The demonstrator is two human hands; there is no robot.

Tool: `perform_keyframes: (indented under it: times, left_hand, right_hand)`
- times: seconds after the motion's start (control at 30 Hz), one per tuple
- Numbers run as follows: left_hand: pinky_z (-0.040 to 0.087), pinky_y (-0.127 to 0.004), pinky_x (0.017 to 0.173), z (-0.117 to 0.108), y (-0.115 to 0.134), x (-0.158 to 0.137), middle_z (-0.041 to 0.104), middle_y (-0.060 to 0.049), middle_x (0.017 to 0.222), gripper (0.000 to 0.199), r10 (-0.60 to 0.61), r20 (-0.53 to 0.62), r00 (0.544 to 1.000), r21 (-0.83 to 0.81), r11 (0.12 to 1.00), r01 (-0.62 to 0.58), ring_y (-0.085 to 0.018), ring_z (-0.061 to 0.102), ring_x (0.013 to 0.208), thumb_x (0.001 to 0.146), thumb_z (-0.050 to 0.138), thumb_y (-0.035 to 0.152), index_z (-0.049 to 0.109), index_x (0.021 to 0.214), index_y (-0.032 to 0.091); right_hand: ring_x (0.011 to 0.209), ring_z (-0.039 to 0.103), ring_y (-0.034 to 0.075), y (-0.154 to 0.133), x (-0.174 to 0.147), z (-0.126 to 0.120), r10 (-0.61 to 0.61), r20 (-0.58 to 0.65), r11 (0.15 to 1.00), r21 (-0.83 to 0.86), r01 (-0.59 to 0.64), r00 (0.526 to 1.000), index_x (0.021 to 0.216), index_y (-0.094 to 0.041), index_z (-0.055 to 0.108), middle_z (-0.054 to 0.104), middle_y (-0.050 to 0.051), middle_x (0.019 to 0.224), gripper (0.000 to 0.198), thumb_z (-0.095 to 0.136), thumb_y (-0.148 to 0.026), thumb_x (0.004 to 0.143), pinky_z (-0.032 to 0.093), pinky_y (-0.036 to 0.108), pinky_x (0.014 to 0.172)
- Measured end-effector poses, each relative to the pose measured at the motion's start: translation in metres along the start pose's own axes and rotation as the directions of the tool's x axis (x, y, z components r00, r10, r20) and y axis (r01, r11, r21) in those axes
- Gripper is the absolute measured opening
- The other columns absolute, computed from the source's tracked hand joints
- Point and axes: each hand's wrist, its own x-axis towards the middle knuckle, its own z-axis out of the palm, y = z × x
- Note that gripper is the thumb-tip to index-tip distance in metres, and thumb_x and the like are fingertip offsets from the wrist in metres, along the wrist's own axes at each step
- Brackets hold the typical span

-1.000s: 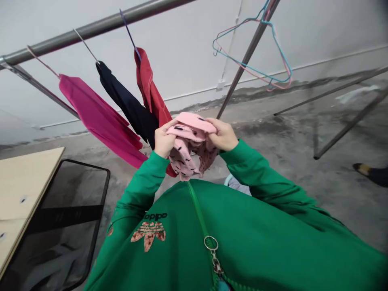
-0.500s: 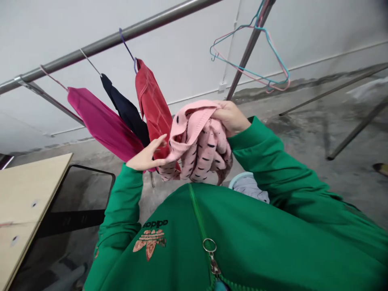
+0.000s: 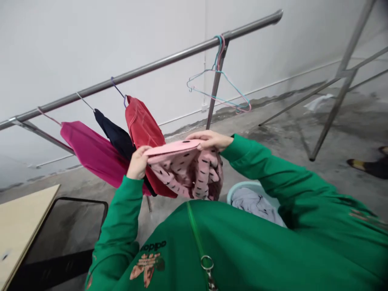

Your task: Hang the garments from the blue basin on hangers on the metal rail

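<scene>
A pink garment with dark dashes (image 3: pixel 178 165) is stretched between my two hands in front of my chest. My left hand (image 3: pixel 138 161) is closed on the left end of its edge, thumb and fingers pinching the cloth. On the right end of the same edge, my right hand (image 3: pixel 212 140) grips the fabric. Below that hand the cloth hangs bunched in folds. Just behind my left hand hangs a red garment (image 3: pixel 144 123), partly hidden by the pink one.
A metal rail (image 3: pixel 169 60) carries a magenta garment (image 3: pixel 91 149), a dark navy garment (image 3: pixel 113 131) and bare hangers (image 3: pixel 218 97). A pale basin (image 3: pixel 235 192) with grey cloth stands low at right. A wooden table (image 3: pixel 24 218) is at left; a person's shoe (image 3: pixel 354 163) at far right.
My left hand has gone from open fingers at the cloth to gripping its edge. The pink garment's edge is now pulled straight between both hands. The view has tilted up, showing the rail's end.
</scene>
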Motion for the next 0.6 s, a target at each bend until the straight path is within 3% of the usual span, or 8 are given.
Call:
perform_keyframes:
  times: [0.07,0.2,0.3,0.4,0.47,0.5,0.6]
  left_hand:
    - [0.038,-0.013,0.05,-0.008,0.017,0.012,0.057,0.007,0.064,0.019,-0.043,-0.044,0.998,-0.077,0.996,0.04,-0.004,0.05,0.054,0.068,0.045,0.006,0.055,0.08,0.017]
    - [0.036,-0.015,0.048,-0.012,0.048,0.024,0.057,0.005,0.061,0.01,-0.089,-0.026,0.996,-0.182,0.98,0.083,-0.005,0.049,0.052,0.065,0.06,0.01,0.058,0.074,0.014]
    - [0.037,-0.018,0.05,-0.009,0.066,0.025,0.055,0.004,0.058,0.007,-0.096,0.01,0.995,-0.177,0.979,0.096,-0.006,0.048,0.05,0.066,0.061,0.011,0.058,0.071,0.014]
    - [0.043,-0.02,0.057,0.0,0.077,0.026,0.054,0.003,0.06,0.005,-0.087,0.025,0.996,-0.197,0.976,0.09,-0.009,0.052,0.054,0.068,0.059,0.01,0.056,0.07,0.014]
    - [0.045,-0.021,0.061,0.008,0.082,0.03,0.052,0.003,0.061,0.006,-0.085,0.024,0.996,-0.213,0.973,0.088,-0.009,0.054,0.057,0.069,0.057,0.008,0.055,0.07,0.014]
    - [0.045,-0.021,0.061,0.012,0.083,0.032,0.051,0.003,0.061,0.007,-0.087,0.02,0.996,-0.218,0.972,0.09,-0.009,0.053,0.057,0.069,0.055,0.007,0.054,0.07,0.014]
    - [0.044,-0.019,0.06,0.022,0.084,0.039,0.048,0.004,0.06,0.01,-0.093,-0.005,0.996,-0.231,0.969,0.09,-0.008,0.051,0.056,0.07,0.052,0.004,0.052,0.068,0.013]
  right_hand:
    - [0.099,0.061,0.022,0.002,0.003,-0.015,-0.009,-0.017,0.989,-0.146,0.007,1.0,0.1,-0.015,0.072,0.071,0.004,0.103,0.049,0.078,-0.028,0.053,0.046,0.035,0.095]
    - [0.087,0.059,0.02,0.011,0.009,-0.04,-0.069,-0.071,0.937,-0.346,0.04,0.995,0.099,-0.016,0.071,0.069,0.004,0.095,0.046,0.078,-0.034,0.058,0.048,0.034,0.082]
    - [0.082,0.054,0.017,0.014,0.009,-0.045,-0.172,-0.155,0.829,-0.556,0.057,0.973,0.105,-0.015,0.068,0.064,0.006,0.101,0.051,0.077,-0.031,0.058,0.047,0.033,0.08]
    - [0.084,0.05,0.018,0.017,0.004,-0.03,-0.386,-0.274,0.69,-0.72,0.079,0.881,0.103,-0.015,0.061,0.056,0.011,0.106,0.043,0.07,-0.038,0.067,0.046,0.034,0.082]
    - [0.084,0.049,0.019,0.024,-0.002,-0.01,-0.485,-0.281,0.628,-0.771,0.107,0.828,0.094,-0.018,0.057,0.054,0.01,0.098,0.036,0.064,-0.048,0.076,0.045,0.034,0.082]
    - [0.083,0.049,0.02,0.032,-0.005,0.003,-0.491,-0.253,0.6,-0.792,0.113,0.834,0.09,-0.02,0.055,0.054,0.009,0.093,0.037,0.061,-0.055,0.079,0.045,0.035,0.081]
    - [0.087,0.052,0.024,0.068,-0.005,0.041,-0.373,-0.144,0.518,-0.852,0.077,0.917,0.089,-0.019,0.055,0.058,0.01,0.09,0.052,0.061,-0.069,0.075,0.045,0.037,0.082]
